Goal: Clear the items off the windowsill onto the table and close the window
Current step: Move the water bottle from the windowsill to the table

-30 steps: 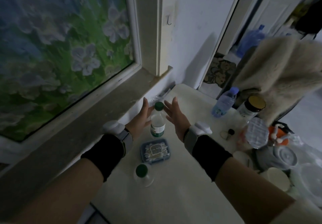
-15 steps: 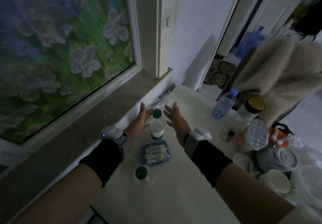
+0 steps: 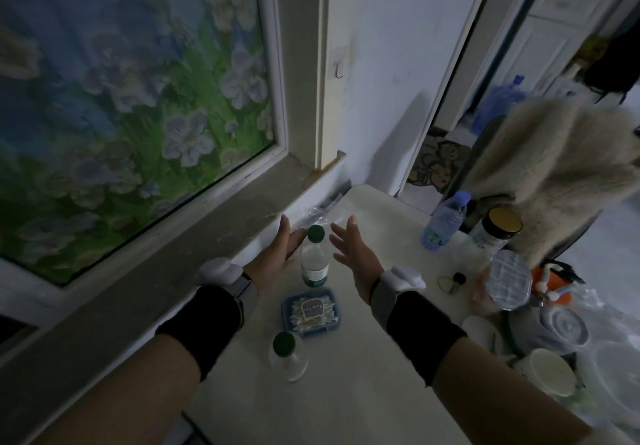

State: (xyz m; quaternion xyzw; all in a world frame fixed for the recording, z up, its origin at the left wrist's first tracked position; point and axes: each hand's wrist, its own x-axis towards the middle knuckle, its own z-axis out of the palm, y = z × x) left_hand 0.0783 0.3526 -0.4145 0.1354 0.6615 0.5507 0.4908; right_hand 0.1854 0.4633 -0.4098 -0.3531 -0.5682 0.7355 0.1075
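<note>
A clear bottle with a green cap point(image 3: 314, 259) stands upright on the white table point(image 3: 346, 392), close to the grey windowsill point(image 3: 145, 271). My left hand point(image 3: 280, 249) is open just left of it, my right hand point(image 3: 353, 254) open just right of it, neither touching. Nearer to me lie a blue box of cotton swabs point(image 3: 311, 312) and a second green-capped bottle point(image 3: 288, 354). The window point(image 3: 138, 98) with flower-patterned glass sits shut in its white frame. The windowsill shows nothing on it.
A crumpled clear plastic wrapper point(image 3: 318, 210) lies at the table's far corner by the wall. On the right stand a blue-capped water bottle point(image 3: 445, 219), a dark-lidded jar point(image 3: 497, 231), cups and bowls point(image 3: 550, 372), and a furry cover point(image 3: 554, 171). A doorway opens behind.
Both hands have drawn back slightly and stay spread around the upright bottle. The view has shifted a little; the objects on the table have not moved.
</note>
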